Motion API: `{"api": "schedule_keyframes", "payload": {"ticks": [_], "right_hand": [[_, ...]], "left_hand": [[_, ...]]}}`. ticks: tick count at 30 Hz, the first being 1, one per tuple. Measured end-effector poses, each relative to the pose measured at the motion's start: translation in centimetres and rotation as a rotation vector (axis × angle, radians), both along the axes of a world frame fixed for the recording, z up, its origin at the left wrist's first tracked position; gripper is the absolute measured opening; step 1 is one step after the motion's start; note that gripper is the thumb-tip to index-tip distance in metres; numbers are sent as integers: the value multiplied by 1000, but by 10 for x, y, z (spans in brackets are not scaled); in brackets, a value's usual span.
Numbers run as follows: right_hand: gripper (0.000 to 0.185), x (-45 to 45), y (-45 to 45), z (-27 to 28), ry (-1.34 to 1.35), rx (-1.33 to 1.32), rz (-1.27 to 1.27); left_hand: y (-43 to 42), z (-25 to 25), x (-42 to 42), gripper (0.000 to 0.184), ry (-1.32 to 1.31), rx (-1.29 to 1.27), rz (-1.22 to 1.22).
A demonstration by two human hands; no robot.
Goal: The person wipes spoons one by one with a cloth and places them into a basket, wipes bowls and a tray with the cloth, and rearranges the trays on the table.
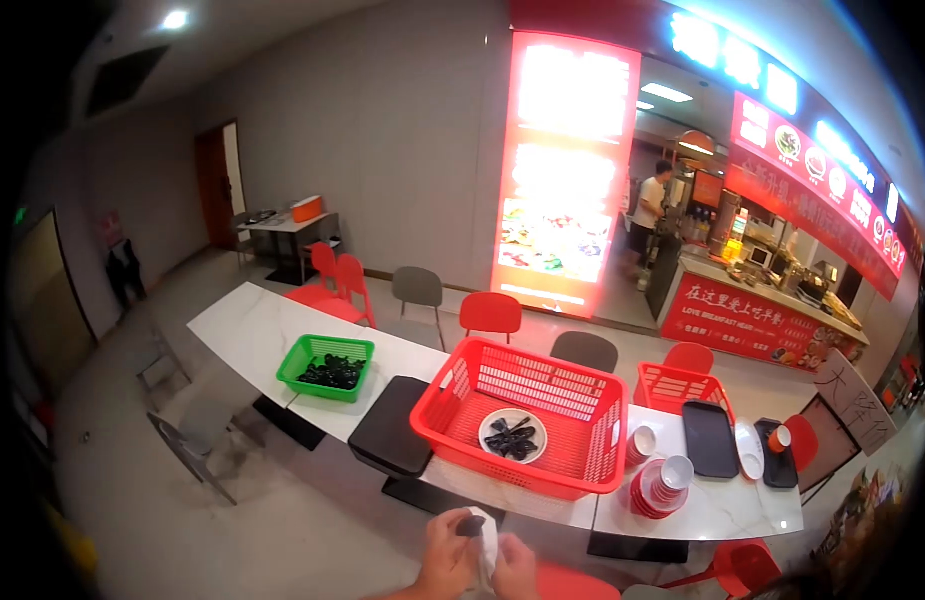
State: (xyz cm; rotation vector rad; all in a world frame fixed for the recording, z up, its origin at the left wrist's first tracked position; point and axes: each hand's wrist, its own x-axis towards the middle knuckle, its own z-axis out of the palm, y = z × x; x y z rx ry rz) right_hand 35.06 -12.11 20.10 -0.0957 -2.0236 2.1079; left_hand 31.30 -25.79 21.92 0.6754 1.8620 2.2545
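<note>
Low in the head view, my left hand has its fingers closed on a small black item. Beside it my right hand grips a white cloth or tissue, which hangs between the two hands and touches the black item. Beyond them a large red basket stands on the white table, holding a white bowl with black items inside. A green basket to the left holds many similar black pieces.
Black trays are stacked left of the red basket. Stacked bowls, another tray and a white plate sit on the right. Chairs line the table. A person stands near the food counter; another person is far left.
</note>
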Motion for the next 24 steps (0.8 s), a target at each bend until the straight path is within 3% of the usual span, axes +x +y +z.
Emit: {"api": "schedule_keyframes", "payload": {"ticks": [1, 4, 6, 7, 8, 9, 10, 12, 13, 17, 21, 24], "right_hand": [[12, 8, -5, 12, 20, -69, 56], [13, 17, -22, 17, 18, -162, 167], [15, 19, -30, -21, -43, -196, 241], [19, 17, -32, -50, -66, -48, 264], [21, 12, -35, -67, -116, -139, 319], [26, 7, -40, -78, -169, -231, 372], [33, 1, -45, -88, -222, -321, 422], [24, -14, -59, -69, -132, -244, 407], [25, -26, -67, -54, -111, -212, 408], [30, -96, -106, -21, -107, -110, 392], [30, -171, -137, -56, -228, -10, 532], [31, -222, -157, -24, -453, 168, 727]], "left_hand": [[-1, 0, 4, 52, 271, -237, 278], [-14, 12, 12, 53, 277, -367, 409], [-41, 1, -1, 66, 188, -191, 290], [-52, 3, -10, 70, 139, -136, 252], [-60, 6, -20, 74, 90, -78, 214], [-68, 20, -27, 51, 52, 21, 149], [-78, 10, -40, 41, -20, -49, 39], [-98, -1, -72, 24, -162, -183, -183], [-97, 5, -79, 26, -162, -240, -87], [-120, -10, -126, 29, 143, -300, -125], [-169, -20, -191, 27, 303, -398, 59], [-204, -14, -234, 25, 296, -445, 148]]}}
